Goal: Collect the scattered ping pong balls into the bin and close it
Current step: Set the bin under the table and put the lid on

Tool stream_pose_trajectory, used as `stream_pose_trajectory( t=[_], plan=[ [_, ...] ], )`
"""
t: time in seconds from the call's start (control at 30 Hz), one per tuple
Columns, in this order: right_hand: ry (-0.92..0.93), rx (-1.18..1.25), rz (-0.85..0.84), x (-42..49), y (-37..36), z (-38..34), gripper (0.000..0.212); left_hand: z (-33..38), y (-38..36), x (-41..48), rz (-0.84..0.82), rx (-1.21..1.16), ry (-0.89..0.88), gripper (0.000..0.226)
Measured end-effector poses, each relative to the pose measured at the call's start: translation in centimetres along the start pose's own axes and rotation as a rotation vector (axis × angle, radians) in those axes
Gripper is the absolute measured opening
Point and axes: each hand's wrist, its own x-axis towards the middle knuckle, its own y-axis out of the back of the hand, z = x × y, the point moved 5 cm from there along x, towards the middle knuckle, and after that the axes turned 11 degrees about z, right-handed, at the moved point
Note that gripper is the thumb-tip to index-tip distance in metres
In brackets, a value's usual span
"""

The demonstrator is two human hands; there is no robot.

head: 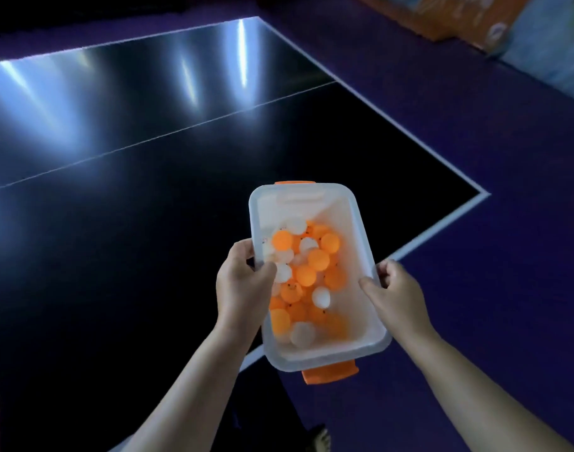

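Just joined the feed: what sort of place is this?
Likely a table tennis room: a dark, white-edged table, purple sports flooring, and a clear bin of orange and white ping pong balls.

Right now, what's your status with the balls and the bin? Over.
Left hand and right hand grip the bin by its long sides. Orange and white balls inside, top open. Nothing in the way.

Glossy dark table point(148, 190), purple floor point(475, 288), light streaks
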Motion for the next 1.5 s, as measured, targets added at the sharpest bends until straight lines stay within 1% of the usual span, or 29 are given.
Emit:
stream_pose_trajectory(
  t=[0.07,0.17,0.27,0.37,0.43,0.63,0.8,0.9,1.03,1.13,1.2,1.27,1.4,1.5],
  plan=[
    [-0.044,0.007,0.022,2.3,3.6,2.7,0.007,1.7,-4.6,-1.4,-0.051,0.029,-0.032,0.024],
    [-0.092,0.017,0.034,5.5,7.2,5.8,0.012,3.9,-10.0,-2.4,-0.085,0.070,-0.058,0.025],
    [-0.113,0.024,0.033,8.9,9.2,8.3,0.015,5.3,-15.0,-2.0,-0.120,0.108,-0.061,0.026],
    [-0.129,0.026,0.054,13.0,10.7,10.4,0.019,6.8,-20.4,-0.9,-0.164,0.091,-0.077,0.025],
    [-0.142,0.016,0.067,16.1,11.9,11.6,0.021,8.1,-24.2,0.0,-0.196,0.076,-0.081,0.029],
    [-0.165,-0.021,0.093,26.0,16.7,12.6,0.029,13.5,-34.8,3.8,-0.297,0.061,-0.073,0.029],
    [-0.119,-0.027,0.096,34.1,18.9,12.2,0.033,17.1,-40.8,7.1,-0.301,0.096,-0.086,0.028],
    [-0.099,-0.009,0.005,38.9,17.9,12.1,0.036,17.7,-42.5,9.1,-0.210,0.111,-0.073,0.030],
    [-0.050,-0.024,-0.200,45.0,15.2,11.4,0.040,17.3,-43.1,10.3,-0.042,0.081,0.004,0.035],
    [0.079,-0.049,-0.393,48.6,13.4,9.9,0.040,16.7,-42.9,9.4,0.145,0.039,0.104,0.036],
    [0.187,-0.076,-0.483,50.6,12.8,8.9,0.042,16.2,-43.0,7.9,0.268,0.005,0.163,0.035],
    [0.307,-0.152,-0.567,51.8,12.3,8.1,0.041,15.6,-43.5,5.9,0.359,-0.051,0.211,0.031],
    [0.480,-0.225,-0.759,52.0,10.5,7.2,0.032,14.1,-43.8,1.2,0.549,-0.128,0.270,0.029],
    [0.613,-0.246,-0.855,49.5,8.8,7.1,0.027,12.5,-43.0,-3.5,0.708,-0.141,0.322,0.030]
  ],
)
